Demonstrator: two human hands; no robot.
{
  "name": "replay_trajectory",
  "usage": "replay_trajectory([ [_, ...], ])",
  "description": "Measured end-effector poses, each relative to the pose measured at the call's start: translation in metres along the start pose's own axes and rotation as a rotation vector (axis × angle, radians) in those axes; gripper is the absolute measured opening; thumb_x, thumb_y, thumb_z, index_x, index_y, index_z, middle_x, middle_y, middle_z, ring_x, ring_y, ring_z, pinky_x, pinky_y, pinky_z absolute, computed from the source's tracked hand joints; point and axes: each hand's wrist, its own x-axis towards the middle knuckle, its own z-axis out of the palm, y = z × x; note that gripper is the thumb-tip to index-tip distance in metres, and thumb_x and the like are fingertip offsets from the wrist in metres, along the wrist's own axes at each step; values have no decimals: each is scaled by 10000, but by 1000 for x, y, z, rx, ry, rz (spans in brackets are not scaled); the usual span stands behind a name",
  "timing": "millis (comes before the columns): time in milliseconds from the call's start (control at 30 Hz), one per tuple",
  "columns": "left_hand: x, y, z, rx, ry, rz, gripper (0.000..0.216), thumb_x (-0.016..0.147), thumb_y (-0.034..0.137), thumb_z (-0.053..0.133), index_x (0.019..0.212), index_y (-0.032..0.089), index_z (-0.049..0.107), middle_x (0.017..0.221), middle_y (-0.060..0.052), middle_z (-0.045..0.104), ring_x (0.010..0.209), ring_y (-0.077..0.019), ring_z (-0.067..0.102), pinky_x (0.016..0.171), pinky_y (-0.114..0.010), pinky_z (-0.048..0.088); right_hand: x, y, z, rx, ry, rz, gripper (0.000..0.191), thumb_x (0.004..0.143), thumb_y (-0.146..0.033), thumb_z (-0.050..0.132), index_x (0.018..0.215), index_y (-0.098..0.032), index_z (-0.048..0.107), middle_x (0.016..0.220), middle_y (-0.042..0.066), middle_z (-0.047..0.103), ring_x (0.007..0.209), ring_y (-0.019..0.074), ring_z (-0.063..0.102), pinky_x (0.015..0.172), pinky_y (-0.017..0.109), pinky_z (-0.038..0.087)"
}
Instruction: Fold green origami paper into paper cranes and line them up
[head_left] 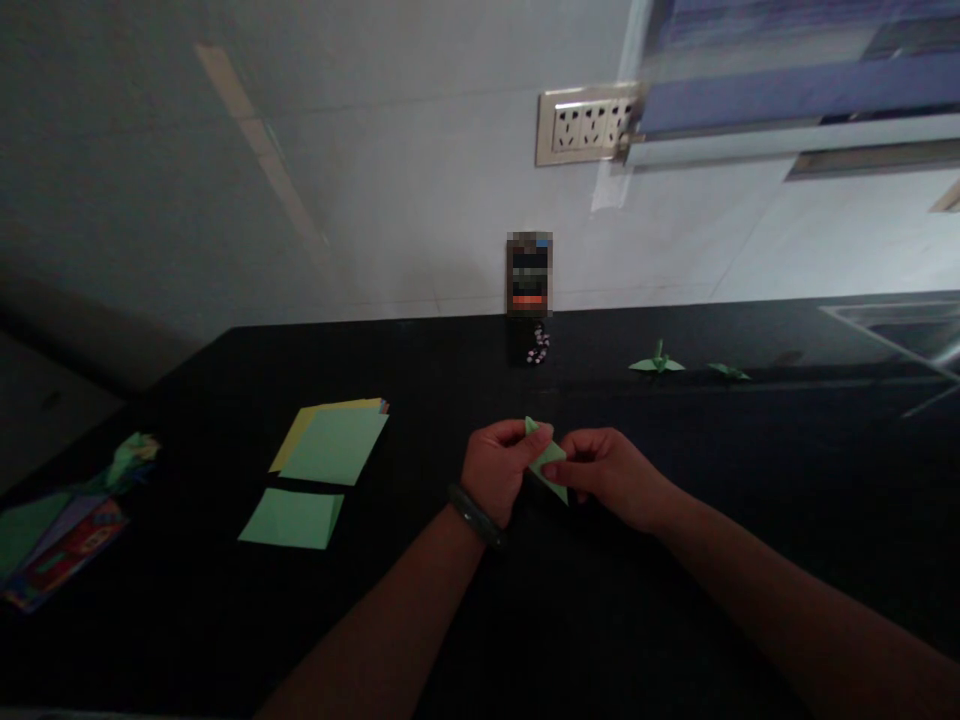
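Between my two hands is a small piece of folded green paper, narrow and pointed at its upper and lower ends. My left hand pinches its upper part, thumb on top, with a dark bangle around the wrist. From the other side my right hand grips the paper's edge between thumb and fingers. Its curled fingertips are partly hidden. To the left lies a stack of green and yellow paper sheets, and just in front of it a separate green sheet.
Two folded paper cranes, one upright and one flatter, sit at the back right of the black countertop. A phone leans on the wall, with a beaded strap below. Colourful packaging lies far left.
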Motion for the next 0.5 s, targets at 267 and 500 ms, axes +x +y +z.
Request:
replay_trajectory([
  [267, -1, 1, 3, -144, 39, -45, 279, 619, 390, 685, 572, 122, 621, 468, 21, 501, 429, -67, 423, 445, -211, 317, -1, -2, 2, -36, 0, 34, 219, 643, -288, 654, 542, -167, 501, 440, -57, 470, 383, 48, 365, 394, 195, 232],
  [500, 1, 0, 1, -161, -22, -67, 440, 675, 561, 566, 735, 134, 656, 607, -17, 592, 523, -104, 521, 512, -233, 395, -1, -2, 2, 34, 13, 41, 234, 629, -281, 656, 511, -167, 490, 423, -60, 462, 386, 52, 375, 405, 198, 236],
])
